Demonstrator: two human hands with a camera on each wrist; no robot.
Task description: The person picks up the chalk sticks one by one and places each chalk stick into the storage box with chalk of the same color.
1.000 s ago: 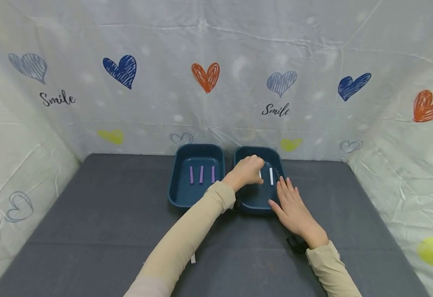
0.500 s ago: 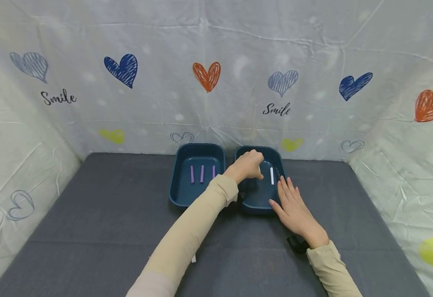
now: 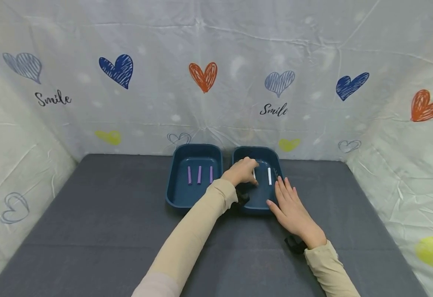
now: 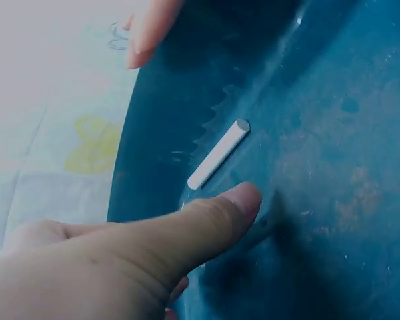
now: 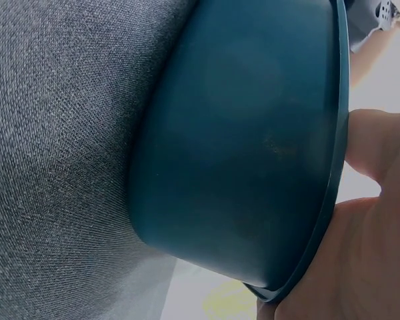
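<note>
My left hand (image 3: pixel 243 171) reaches into the right blue tray (image 3: pixel 257 209), thumb and fingers at a stick of white chalk that is mostly covered by them. To its right a second white chalk (image 3: pixel 269 176) lies on the tray floor; the left wrist view shows this white chalk (image 4: pixel 219 155) just beyond my thumb (image 4: pixel 220 213). My right hand (image 3: pixel 296 214) rests straight-fingered against the right tray's rim. In the right wrist view, the right hand (image 5: pixel 373 233) touches the rim above the tray's outer wall (image 5: pixel 233 140).
A matching blue tray (image 3: pixel 187 204) stands to the left, with purple chalks (image 3: pixel 199 175) lying side by side in it. A grey cloth (image 3: pixel 101 222) covers the table. White fabric (image 3: pixel 153 103) printed with hearts rises behind the trays.
My left hand lifts slightly, then lowers farther left in the right tray, the white chalk with it. The white piece beside my left sleeve is now hidden. My right hand stays put.
</note>
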